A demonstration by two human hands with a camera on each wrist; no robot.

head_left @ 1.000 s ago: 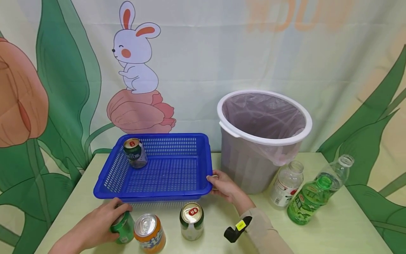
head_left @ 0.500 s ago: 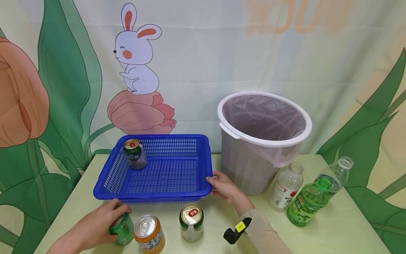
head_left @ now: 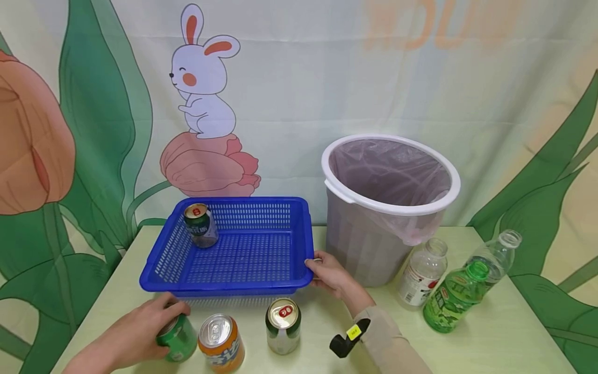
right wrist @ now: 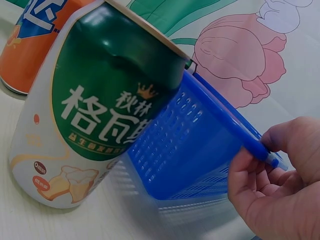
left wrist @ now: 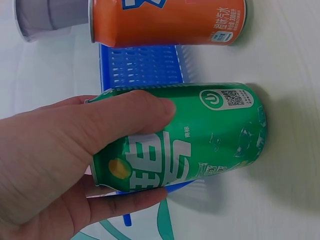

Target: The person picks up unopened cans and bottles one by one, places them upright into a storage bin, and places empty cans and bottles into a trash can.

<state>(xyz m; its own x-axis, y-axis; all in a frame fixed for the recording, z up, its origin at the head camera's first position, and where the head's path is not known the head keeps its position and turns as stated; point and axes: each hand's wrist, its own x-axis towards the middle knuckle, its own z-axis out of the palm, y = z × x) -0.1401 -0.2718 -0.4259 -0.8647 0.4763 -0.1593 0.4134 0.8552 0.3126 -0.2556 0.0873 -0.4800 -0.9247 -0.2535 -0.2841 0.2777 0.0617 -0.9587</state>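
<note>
My left hand (head_left: 140,330) holds a green soda can (left wrist: 195,135) by its upper part, thumb on one side and fingers on the other. Right beside it stands an orange soda can (head_left: 221,345). My right hand (head_left: 330,272) pinches the right rim of a blue plastic basket (head_left: 219,288), as the right wrist view also shows, with the thumb (right wrist: 290,135) over the edge. Inside the basket, at its back left corner, is a dark green and silver can (head_left: 202,228). A green and white can (right wrist: 95,110) stands upright in front of the basket.
Behind my right hand is a grey bin (head_left: 369,244) with a white rim and a plastic liner. To its right stand a clear bottle with a label (head_left: 422,275), a green bottle (head_left: 453,298) and another clear bottle (head_left: 500,254). A printed curtain (head_left: 289,104) hangs behind the table.
My left hand and the green can have shifted slightly left, a little farther from the orange can. My right hand keeps its hold on the basket rim.
</note>
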